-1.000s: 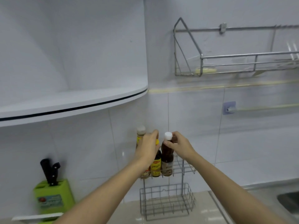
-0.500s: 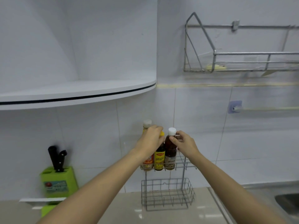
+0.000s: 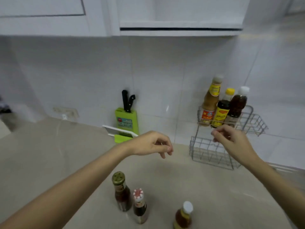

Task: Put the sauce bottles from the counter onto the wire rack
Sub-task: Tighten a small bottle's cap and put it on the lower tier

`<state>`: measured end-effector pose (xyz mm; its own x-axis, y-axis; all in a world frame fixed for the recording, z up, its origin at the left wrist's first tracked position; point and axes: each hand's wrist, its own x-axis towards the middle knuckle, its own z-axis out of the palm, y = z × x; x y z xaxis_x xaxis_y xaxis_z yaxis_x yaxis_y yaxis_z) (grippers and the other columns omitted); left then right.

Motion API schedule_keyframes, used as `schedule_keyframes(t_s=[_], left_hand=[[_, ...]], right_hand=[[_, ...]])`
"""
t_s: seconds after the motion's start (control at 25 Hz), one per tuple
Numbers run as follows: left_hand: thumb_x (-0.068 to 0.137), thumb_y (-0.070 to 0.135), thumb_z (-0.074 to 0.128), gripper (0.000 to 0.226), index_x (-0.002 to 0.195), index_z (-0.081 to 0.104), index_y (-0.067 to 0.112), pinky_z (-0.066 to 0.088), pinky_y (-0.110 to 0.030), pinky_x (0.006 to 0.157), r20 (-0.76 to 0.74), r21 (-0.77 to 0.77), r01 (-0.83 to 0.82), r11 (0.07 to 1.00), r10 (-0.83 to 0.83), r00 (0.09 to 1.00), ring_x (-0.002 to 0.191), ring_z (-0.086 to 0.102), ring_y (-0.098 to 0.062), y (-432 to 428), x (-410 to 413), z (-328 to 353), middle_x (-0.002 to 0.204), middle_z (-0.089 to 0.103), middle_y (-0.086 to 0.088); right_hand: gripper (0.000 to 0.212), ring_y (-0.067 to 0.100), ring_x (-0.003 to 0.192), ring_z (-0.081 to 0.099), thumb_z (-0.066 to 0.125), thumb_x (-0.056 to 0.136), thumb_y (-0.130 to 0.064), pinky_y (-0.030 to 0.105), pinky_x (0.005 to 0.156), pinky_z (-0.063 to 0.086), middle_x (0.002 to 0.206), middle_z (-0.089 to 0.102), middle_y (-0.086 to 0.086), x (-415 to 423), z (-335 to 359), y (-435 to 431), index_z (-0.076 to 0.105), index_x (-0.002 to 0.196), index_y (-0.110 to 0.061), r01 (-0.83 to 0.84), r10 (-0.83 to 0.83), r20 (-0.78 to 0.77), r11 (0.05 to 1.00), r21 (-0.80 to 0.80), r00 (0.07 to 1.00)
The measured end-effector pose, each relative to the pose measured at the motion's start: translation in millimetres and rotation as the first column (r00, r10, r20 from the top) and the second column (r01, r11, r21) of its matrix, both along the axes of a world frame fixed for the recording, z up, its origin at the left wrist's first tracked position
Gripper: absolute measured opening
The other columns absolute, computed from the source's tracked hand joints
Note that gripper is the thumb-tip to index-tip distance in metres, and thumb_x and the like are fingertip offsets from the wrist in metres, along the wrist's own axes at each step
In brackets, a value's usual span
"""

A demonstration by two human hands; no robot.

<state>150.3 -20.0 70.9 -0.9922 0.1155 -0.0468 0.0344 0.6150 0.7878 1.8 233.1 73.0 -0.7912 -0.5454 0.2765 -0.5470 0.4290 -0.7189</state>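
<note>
Single head view looks forward and down over the counter (image 3: pixel 206 187); edges seemingly blurred.

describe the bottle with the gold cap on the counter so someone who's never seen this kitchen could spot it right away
Start at the beige counter in front of the white tiled wall. Three bottles stand loose near its front edge, below the hands. The one you want is the leftmost and tallest, the dark bottle: it alone has a gold cap, whereas the small bottle beside it has a red-and-white cap and the amber bottle to the right a plain white one.
</note>
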Motion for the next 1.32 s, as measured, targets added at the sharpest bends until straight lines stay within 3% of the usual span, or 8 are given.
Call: schedule_keyframes(t_s=[0.2, 0.32, 0.48, 0.56, 0.68, 0.88, 1.12, 1.32], left_hand=[[0.095, 0.000, 0.051, 0.017, 0.095, 0.068, 0.005, 0.054, -0.032, 0.082, -0.012, 0.141, -0.318, 0.938, 0.322, 0.947, 0.084, 0.068, -0.016, -66.6, 68.9, -53.5, 0.097, 0.071, -0.016], [0.083, -0.016, 0.041, 0.042, 0.090, 0.063, 0.019, 0.052, -0.034, 0.081, 0.102, 0.067, -0.445, 0.893, 0.437, 0.894, 0.074, 0.066, 0.000, -99.5, 113.5, -93.7, 0.094, 0.069, -0.010], [0.070, 0.001, 0.047, 0.047, 0.113, 0.060, 0.017, 0.051, -0.032, 0.097, 0.224, 0.008, -0.397, 0.918, 0.385, 0.895, 0.107, 0.063, -0.013, -94.4, 162.4, -144.4, 0.117, 0.066, -0.004], [0.074, 0.019, 0.062, 0.048, 0.119, 0.053, 0.027, 0.046, -0.023, 0.097, 0.237, 0.087, -0.389, 0.917, 0.360, 0.902, 0.112, 0.057, -0.002, -79.5, 171.0, -156.3, 0.121, 0.060, 0.007], [0.076, 0.026, 0.074, 0.050, 0.121, 0.052, 0.028, 0.045, -0.010, 0.091, 0.150, 0.124, -0.427, 0.896, 0.408, 0.901, 0.107, 0.056, 0.007, -65.6, 161.7, -165.0, 0.119, 0.062, 0.010], [0.082, 0.033, 0.067, 0.036, 0.115, 0.057, 0.023, 0.050, -0.034, 0.093, 0.050, 0.035, -0.487, 0.873, 0.485, 0.873, 0.105, 0.062, -0.008, -65.0, 162.4, -180.8, 0.114, 0.067, 0.005], [0.080, 0.040, 0.065, 0.038, 0.112, 0.053, 0.026, 0.053, -0.041, 0.088, 0.055, 0.011, -0.395, 0.919, 0.394, 0.918, 0.101, 0.064, -0.014, -73.3, 161.6, -187.0, 0.109, 0.068, 0.003], [0.078, 0.042, 0.067, 0.045, 0.119, 0.055, 0.028, 0.055, -0.038, 0.090, 0.026, -0.001, -0.393, 0.920, 0.393, 0.919, 0.106, 0.064, -0.011, -76.4, 157.8, -189.8, 0.115, 0.068, 0.006]], right_hand=[[0.009, 0.000, 0.066, 0.062, 0.060, 0.088, -0.030, 0.013, 0.060, 0.045, 0.071, 0.069, -0.007, 83.8, -33.0, -91.7, 0.065, 0.083, -0.024, -0.368, 0.367, 0.046, 0.904, 0.218, 0.929], [0.021, 0.009, 0.077, 0.061, 0.056, 0.087, -0.041, 0.031, 0.072, 0.050, 0.086, 0.066, -0.007, 131.8, -44.3, -144.3, 0.063, 0.096, -0.023, -0.483, 0.513, 0.005, 0.805, 0.345, 0.858], [0.051, 0.025, 0.102, 0.055, 0.049, 0.087, -0.055, 0.038, 0.083, 0.045, 0.113, 0.058, 0.006, 176.1, -58.3, -187.5, 0.050, 0.121, -0.017, -0.433, 0.610, -0.097, 0.657, 0.618, 0.787], [0.057, 0.030, 0.102, 0.055, 0.048, 0.086, -0.058, 0.040, 0.081, 0.045, 0.113, 0.055, 0.011, 186.2, -64.6, -198.5, 0.052, 0.117, -0.012, -0.358, 0.631, -0.159, 0.611, 0.706, 0.760], [0.053, 0.032, 0.100, 0.056, 0.050, 0.086, -0.055, 0.041, 0.078, 0.046, 0.110, 0.055, 0.012, 187.6, -68.9, -203.1, 0.055, 0.110, -0.009, -0.293, 0.615, -0.204, 0.608, 0.738, 0.762], [0.044, 0.030, 0.096, 0.057, 0.053, 0.086, -0.048, 0.039, 0.073, 0.046, 0.108, 0.054, 0.010, 181.1, -73.3, -210.2, 0.053, 0.110, -0.011, -0.363, 0.725, -0.161, 0.508, 0.781, 0.669], [0.039, 0.022, 0.099, 0.056, 0.058, 0.089, -0.039, 0.034, 0.084, 0.048, 0.115, 0.052, 0.003, 160.3, -77.6, -205.9, 0.052, 0.122, -0.019, -0.613, 0.830, -0.024, 0.430, 0.662, 0.557], [0.040, 0.019, 0.108, 0.054, 0.055, 0.092, -0.034, 0.031, 0.091, 0.047, 0.122, 0.053, 0.003, 154.9, -78.8, -205.3, 0.049, 0.129, -0.018, -0.650, 0.872, -0.046, 0.397, 0.648, 0.487]])
